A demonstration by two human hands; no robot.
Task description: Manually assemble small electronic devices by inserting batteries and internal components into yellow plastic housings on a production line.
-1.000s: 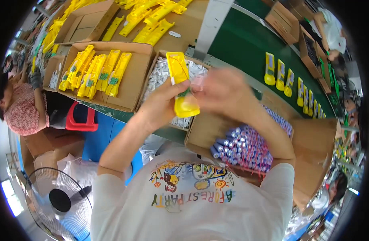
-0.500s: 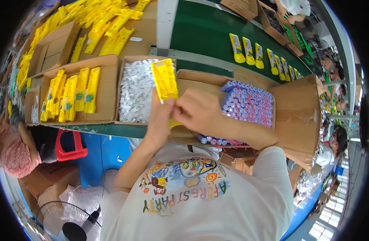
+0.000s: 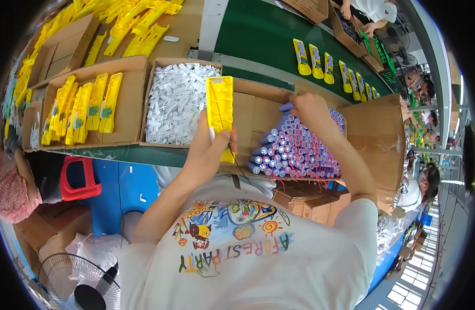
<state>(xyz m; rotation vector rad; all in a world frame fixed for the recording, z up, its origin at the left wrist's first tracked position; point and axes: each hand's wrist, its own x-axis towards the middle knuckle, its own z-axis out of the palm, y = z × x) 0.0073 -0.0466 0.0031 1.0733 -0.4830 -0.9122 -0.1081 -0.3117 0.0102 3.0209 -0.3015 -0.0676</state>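
My left hand is closed round a long yellow plastic shell, held upright with its hollow, ribbed side showing. A dark wire hangs from the shell's lower end, and a small white piece shows beside my fingers. Farther right, my right hand reaches over the box of purple battery cells. Its fingers are closed at the pile's far edge, on a purple battery cell that sticks out to their left. Red wires trail from many of the stacked cells.
A carton of white plastic pieces stands left of the shell. Beyond it, a carton holds yellow shells with green circuit boards. More filled shells line the green belt. A fan stands at lower left.
My right hand has left the yellow shell and moved right to the battery cells. My left hand still holds the shell, now more upright. The view has shifted slightly.
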